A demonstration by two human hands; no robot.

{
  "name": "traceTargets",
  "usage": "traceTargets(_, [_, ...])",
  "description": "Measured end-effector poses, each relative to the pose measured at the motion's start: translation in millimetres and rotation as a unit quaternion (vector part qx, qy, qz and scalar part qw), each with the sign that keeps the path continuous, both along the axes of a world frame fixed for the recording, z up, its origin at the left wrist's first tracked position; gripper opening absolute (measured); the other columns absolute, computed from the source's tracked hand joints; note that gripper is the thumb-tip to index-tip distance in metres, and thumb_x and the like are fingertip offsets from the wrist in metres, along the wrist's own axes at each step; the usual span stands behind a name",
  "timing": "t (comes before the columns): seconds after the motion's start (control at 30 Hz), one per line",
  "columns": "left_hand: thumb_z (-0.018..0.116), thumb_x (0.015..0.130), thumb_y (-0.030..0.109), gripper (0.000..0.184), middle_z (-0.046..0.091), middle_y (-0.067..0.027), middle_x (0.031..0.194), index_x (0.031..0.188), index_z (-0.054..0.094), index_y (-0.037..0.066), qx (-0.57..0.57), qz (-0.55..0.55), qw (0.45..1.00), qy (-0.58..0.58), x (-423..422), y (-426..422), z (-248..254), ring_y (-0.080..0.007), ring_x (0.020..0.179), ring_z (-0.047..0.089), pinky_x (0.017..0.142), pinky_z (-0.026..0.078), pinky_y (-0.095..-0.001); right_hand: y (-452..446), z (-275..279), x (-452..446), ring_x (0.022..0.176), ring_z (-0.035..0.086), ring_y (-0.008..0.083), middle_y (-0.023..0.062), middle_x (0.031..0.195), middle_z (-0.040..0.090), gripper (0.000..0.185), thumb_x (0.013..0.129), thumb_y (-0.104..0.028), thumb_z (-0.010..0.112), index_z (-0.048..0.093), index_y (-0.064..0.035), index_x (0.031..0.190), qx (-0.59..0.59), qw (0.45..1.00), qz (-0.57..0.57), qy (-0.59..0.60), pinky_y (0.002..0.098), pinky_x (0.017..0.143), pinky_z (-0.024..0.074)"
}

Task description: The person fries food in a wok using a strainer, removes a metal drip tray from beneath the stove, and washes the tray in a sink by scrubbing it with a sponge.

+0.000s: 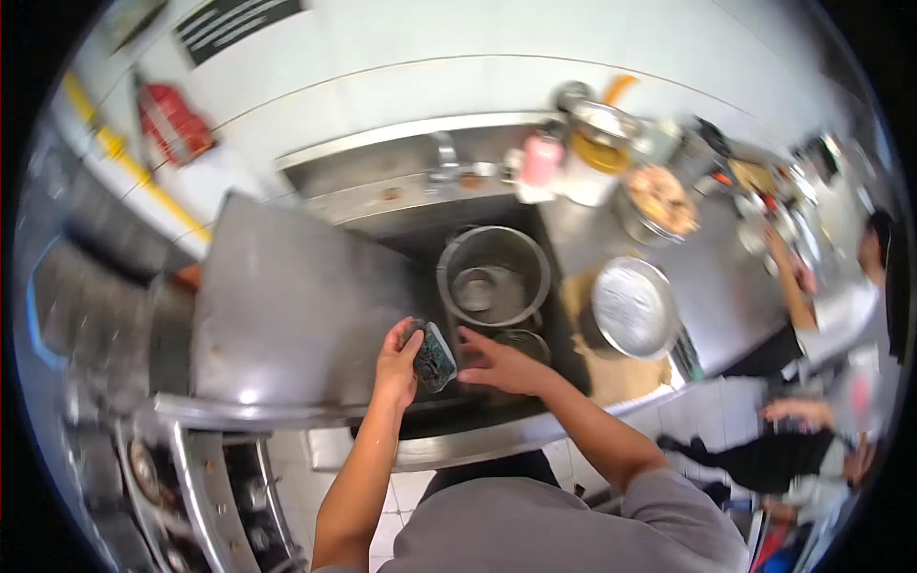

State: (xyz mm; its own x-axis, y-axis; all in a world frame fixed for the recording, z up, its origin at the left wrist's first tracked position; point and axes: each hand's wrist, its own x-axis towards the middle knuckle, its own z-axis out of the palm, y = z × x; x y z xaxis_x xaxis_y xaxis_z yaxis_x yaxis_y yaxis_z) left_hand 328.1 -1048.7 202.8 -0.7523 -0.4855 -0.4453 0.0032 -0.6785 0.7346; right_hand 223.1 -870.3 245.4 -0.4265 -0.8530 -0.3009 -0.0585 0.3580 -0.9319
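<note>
Over the sink point(382, 222), my left hand point(394, 368) is closed around a scouring sponge point(437, 361), dark on top with a teal and white edge. My right hand point(501, 367) is just right of the sponge, fingers apart and holding nothing; whether a fingertip touches it I cannot tell. Beyond both hands a large metal pot point(542, 277) stands in the sink, with a small metal cup or bowl point(474, 289) inside. Partly hidden behind my right hand is another round vessel point(528, 344).
A faucet point(443, 162) rises behind the sink. To its right are a pink bottle point(542, 159), a tub point(594, 170), a pot of food point(659, 202) and a metal pan point(634, 307) on cardboard. A metal sheet point(287, 306) lies left. Co-workers point(836, 315) stand at right.
</note>
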Motion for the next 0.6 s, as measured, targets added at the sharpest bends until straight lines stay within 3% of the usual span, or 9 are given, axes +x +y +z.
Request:
traceTargets(0.07, [0.064, 0.087, 0.003, 0.045, 0.058, -0.0066, 0.113, 0.128, 0.048, 0.005, -0.007, -0.049, 0.996, 0.074, -23.2, 33.2, 14.9, -0.016, 0.103, 0.056, 0.091, 0.047, -0.0313, 11.6, -0.4, 3.6, 0.114, 0.054, 0.022, 0.0126, 0.13, 0.052, 0.072, 0.078, -0.022, 0.075, 0.041, -0.0068, 0.14, -0.098, 0.992, -0.057, 0.054, 0.0322, 0.097, 0.042])
traceTargets(0.2, [0.064, 0.087, 0.004, 0.042, 0.058, -0.0055, 0.111, 0.127, 0.05, 0.006, 0.023, -0.109, 0.982, 0.15, -59.9, 75.6, 46.1, -0.0153, 0.105, 0.055, 0.091, 0.045, -0.0296, 63.2, 41.1, -13.7, 0.118, 0.052, 0.0223, 0.0136, 0.127, 0.055, 0.065, 0.074, -0.009, 0.075, 0.047, -0.0052, 0.133, -0.104, 0.96, -0.211, 0.153, 0.0325, 0.1, 0.0402])
traceTargets(0.23, [0.063, 0.089, 0.007, 0.039, 0.058, -0.0056, 0.112, 0.126, 0.051, 0.007, -0.05, -0.148, 0.975, 0.161, -69.8, 74.7, 42.3, -0.0151, 0.105, 0.054, 0.09, 0.045, -0.0296, 81.3, 54.0, -20.9, 0.119, 0.052, 0.0238, 0.0138, 0.126, 0.055, 0.065, 0.074, -0.008, 0.074, 0.047, -0.006, 0.133, -0.101, 0.932, -0.237, 0.256, 0.0332, 0.101, 0.0395])
traceTargets(0.27, [0.061, 0.09, 0.01, 0.036, 0.058, -0.0057, 0.113, 0.126, 0.053, 0.008, -0.122, -0.182, 0.961, 0.17, -77.1, 73.9, 38.3, -0.0149, 0.105, 0.054, 0.089, 0.045, -0.0295, 100.1, 67.0, -25.7, 0.121, 0.051, 0.0248, 0.014, 0.128, 0.054, 0.061, 0.076, -0.007, 0.071, 0.048, -0.0074, 0.133, -0.061, 0.91, -0.294, 0.287, 0.0342, 0.103, 0.0382])
traceTargets(0.3, [0.061, 0.09, 0.01, 0.036, 0.058, -0.0057, 0.113, 0.126, 0.053, 0.008, -0.12, -0.177, 0.963, 0.167, -82.5, 71.3, 36.0, -0.0149, 0.105, 0.054, 0.089, 0.045, -0.0295, 121.2, 70.9, -33.6, 0.123, 0.049, 0.025, 0.0136, 0.13, 0.053, 0.06, 0.077, -0.004, 0.068, 0.048, -0.0093, 0.134, -0.039, 0.882, -0.354, 0.307, 0.0348, 0.105, 0.0363])
traceTargets(0.37, [0.058, 0.094, 0.021, 0.036, 0.058, -0.0052, 0.108, 0.126, 0.052, 0.007, -0.177, -0.192, 0.964, 0.056, -86.3, 60.1, 30.7, -0.0154, 0.098, 0.055, 0.086, 0.046, -0.0313, 156.1, 77.5, -59.9, 0.121, 0.05, 0.0311, 0.0176, 0.128, 0.053, 0.067, 0.073, 0.004, 0.062, 0.046, -0.011, 0.136, -0.007, 0.845, -0.339, 0.414, 0.0371, 0.104, 0.0381])
traceTargets(0.43, [0.058, 0.094, 0.02, 0.035, 0.058, -0.006, 0.11, 0.126, 0.053, 0.007, -0.185, -0.174, 0.967, 0.03, -78.7, 45.3, 18.1, -0.0158, 0.098, 0.056, 0.086, 0.046, -0.0312, 174.3, 74.5, -71.7, 0.12, 0.049, 0.0341, 0.02, 0.128, 0.052, 0.065, 0.074, 0.003, 0.061, 0.044, -0.0082, 0.136, 0.069, 0.841, -0.338, 0.417, 0.0377, 0.103, 0.0378])
traceTargets(0.5, [0.057, 0.094, 0.02, 0.035, 0.059, -0.0069, 0.112, 0.126, 0.053, 0.007, -0.193, -0.158, 0.968, 0.007, -67.9, 27.6, 8.5, -0.0162, 0.099, 0.056, 0.086, 0.046, -0.0311, 172.5, 66.5, -71.7, 0.119, 0.049, 0.0342, 0.0196, 0.127, 0.053, 0.059, 0.076, 0.002, 0.062, 0.048, -0.0058, 0.132, 0.074, 0.829, -0.337, 0.44, 0.0382, 0.103, 0.0378])
traceTargets(0.6, [0.057, 0.094, 0.021, 0.034, 0.059, -0.0083, 0.119, 0.125, 0.054, 0.007, -0.235, -0.117, 0.965, -0.022, -34.9, -8.9, -3.0, -0.0166, 0.105, 0.056, 0.09, 0.045, -0.0313, 124.1, 58.3, -65.3, 0.118, 0.05, 0.0339, 0.0192, 0.123, 0.055, 0.049, 0.077, 0.002, 0.062, 0.053, -0.0042, 0.125, -0.02, 0.846, -0.302, 0.439, 0.0389, 0.102, 0.0387])
